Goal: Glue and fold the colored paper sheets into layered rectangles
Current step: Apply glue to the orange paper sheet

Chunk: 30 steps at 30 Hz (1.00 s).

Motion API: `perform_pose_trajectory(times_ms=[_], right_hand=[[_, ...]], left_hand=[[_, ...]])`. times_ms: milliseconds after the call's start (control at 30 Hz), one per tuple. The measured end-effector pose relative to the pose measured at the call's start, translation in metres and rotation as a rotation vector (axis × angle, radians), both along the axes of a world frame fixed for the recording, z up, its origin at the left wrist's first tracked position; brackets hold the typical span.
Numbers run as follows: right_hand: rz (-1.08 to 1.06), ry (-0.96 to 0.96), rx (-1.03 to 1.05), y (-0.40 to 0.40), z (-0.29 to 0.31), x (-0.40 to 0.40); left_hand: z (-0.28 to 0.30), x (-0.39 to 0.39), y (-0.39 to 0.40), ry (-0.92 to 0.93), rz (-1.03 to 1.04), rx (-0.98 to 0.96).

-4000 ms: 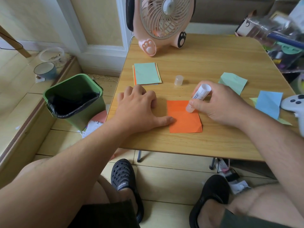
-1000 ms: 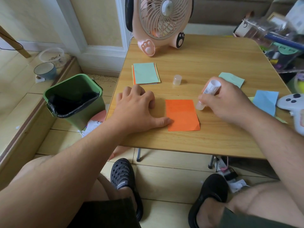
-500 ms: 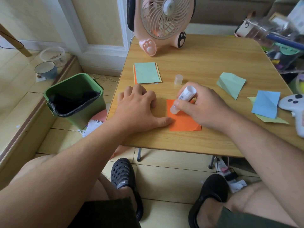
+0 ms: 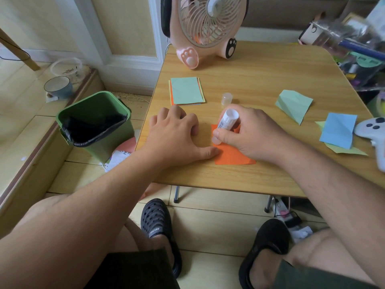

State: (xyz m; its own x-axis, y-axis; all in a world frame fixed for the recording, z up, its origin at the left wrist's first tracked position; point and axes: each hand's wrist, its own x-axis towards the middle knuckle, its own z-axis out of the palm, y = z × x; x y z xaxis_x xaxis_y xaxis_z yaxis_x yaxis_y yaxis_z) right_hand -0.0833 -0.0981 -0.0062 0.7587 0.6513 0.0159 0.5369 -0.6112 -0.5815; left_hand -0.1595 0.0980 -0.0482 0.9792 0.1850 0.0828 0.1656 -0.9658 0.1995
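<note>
my right hand (image 4: 253,135) is curled round the glue stick (image 4: 226,124), thumb and fingers pinching the white tube, which tilts with its sticky end down on the left part of the orange sheet (image 4: 233,156). the sheet lies flat near the front edge of the wooden table (image 4: 260,67), and my right hand covers much of its upper half. my left hand (image 4: 177,135) sits just to the left of it, palm down on the wood, fingers loosely bent and holding nothing, with the thumb stretched out so its tip touches the sheet's left edge. just behind my right hand stands the clear glue cap (image 4: 226,99), upright and on its own. further back and to the left rests the paper stack (image 4: 186,91), a mint green sheet on top with orange and yellow edges peeking out beneath. over on the right i see a folded green sheet (image 4: 294,105) lying apart, and beyond it a folded blue sheet (image 4: 338,129) resting on top of a pale yellow-green piece (image 4: 346,151). a white game controller (image 4: 373,130) pokes in at the right edge, just beside the blue one. at the back of the table stands a pink fan (image 4: 205,26) with paw feet. down on the floor to the left is a green bin (image 4: 94,123) lined with a black bag.
</note>
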Motion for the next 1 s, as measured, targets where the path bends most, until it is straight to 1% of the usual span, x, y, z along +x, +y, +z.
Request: perform_pose_trajectory(times_ms=[133, 300, 467, 1000], right_hand=[[0.024, 0.006, -0.021, 0.0, 0.003, 0.002], [0.0, 0.017, -0.039, -0.008, 0.004, 0.005], [0.001, 0.078, -0.015, -0.019, 0.008, 0.005], [-0.081, 0.095, -0.06, -0.044, 0.018, 0.013]], left_hand=[[0.0, -0.001, -0.001, 0.005, 0.004, 0.0], [0.002, -0.001, 0.0, 0.024, -0.002, 0.003], [0.003, -0.001, 0.0, 0.035, -0.009, 0.001], [0.007, -0.002, -0.001, 0.059, -0.023, -0.009]])
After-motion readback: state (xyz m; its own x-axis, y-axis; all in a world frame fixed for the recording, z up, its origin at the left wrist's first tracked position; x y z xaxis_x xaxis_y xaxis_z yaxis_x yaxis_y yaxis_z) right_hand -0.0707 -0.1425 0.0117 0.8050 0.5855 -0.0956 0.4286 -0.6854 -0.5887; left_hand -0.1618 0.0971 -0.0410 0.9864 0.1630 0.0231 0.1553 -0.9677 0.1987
